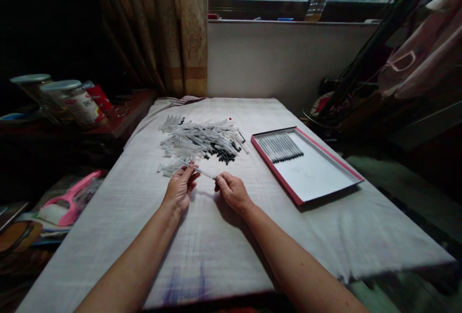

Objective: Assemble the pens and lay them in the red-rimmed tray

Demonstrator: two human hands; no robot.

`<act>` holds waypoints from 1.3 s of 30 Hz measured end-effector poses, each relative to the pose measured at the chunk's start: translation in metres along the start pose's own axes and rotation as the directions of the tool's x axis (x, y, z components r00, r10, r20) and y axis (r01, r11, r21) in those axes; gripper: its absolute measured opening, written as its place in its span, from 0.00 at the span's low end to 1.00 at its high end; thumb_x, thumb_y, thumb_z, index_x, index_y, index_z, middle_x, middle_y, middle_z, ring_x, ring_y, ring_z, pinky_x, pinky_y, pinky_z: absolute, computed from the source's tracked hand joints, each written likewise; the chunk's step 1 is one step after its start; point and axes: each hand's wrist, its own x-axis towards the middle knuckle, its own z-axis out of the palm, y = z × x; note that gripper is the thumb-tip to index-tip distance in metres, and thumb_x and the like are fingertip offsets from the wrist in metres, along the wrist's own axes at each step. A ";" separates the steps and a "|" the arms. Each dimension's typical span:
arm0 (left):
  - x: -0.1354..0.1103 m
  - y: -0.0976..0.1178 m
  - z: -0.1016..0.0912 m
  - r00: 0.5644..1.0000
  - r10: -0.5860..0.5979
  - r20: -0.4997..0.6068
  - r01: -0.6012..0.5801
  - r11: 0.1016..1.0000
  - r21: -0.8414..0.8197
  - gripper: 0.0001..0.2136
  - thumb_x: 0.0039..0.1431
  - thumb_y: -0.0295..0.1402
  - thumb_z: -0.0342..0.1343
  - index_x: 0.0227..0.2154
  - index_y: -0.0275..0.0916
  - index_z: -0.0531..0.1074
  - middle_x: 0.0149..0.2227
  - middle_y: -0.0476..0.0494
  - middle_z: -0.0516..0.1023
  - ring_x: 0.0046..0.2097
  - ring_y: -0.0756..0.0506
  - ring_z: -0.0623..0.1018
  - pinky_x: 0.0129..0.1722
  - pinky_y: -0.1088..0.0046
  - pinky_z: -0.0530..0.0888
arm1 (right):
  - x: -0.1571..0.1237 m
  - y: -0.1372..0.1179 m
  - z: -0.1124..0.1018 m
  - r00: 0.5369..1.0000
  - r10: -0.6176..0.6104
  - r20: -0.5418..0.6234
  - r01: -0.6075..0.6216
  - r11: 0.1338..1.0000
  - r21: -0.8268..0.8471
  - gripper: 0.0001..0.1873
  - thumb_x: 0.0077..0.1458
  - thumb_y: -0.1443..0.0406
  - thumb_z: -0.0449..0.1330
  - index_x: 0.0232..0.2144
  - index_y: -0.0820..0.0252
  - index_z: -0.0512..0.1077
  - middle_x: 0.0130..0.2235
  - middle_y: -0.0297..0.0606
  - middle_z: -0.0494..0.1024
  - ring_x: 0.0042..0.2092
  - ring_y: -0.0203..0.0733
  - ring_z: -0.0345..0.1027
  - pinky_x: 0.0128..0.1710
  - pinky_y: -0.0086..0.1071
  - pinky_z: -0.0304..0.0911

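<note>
Between my two hands, above the cloth, is a slim clear pen (205,173). My left hand (181,185) pinches its left end between thumb and fingers. At its other end my right hand (233,189) is closed, hiding that tip. Just beyond them lies a loose pile of clear pen barrels (195,136), with small black pen parts (225,153) heaped at its near right side. To the right, a shallow box lid (327,178) with pink edges holds a neat row of pens (281,147), black ends toward me.
A white cloth (216,250) covers the table. Jars (77,104) stand on a dark side cabinet at left, above a pink-handled item (74,197). A small red piece (230,118) lies behind the pile. A curtain (184,29) and window are at the back.
</note>
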 end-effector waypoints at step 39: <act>0.000 -0.011 -0.035 0.833 -0.013 0.553 -0.344 0.770 0.537 0.22 0.49 0.42 0.61 0.46 0.38 0.78 0.24 0.50 0.75 0.18 0.53 0.66 0.18 0.78 0.63 | 0.019 0.001 -0.035 0.873 0.474 0.115 -0.436 0.654 0.618 0.15 0.44 0.59 0.69 0.34 0.60 0.74 0.36 0.43 0.81 0.27 0.33 0.69 0.17 0.21 0.52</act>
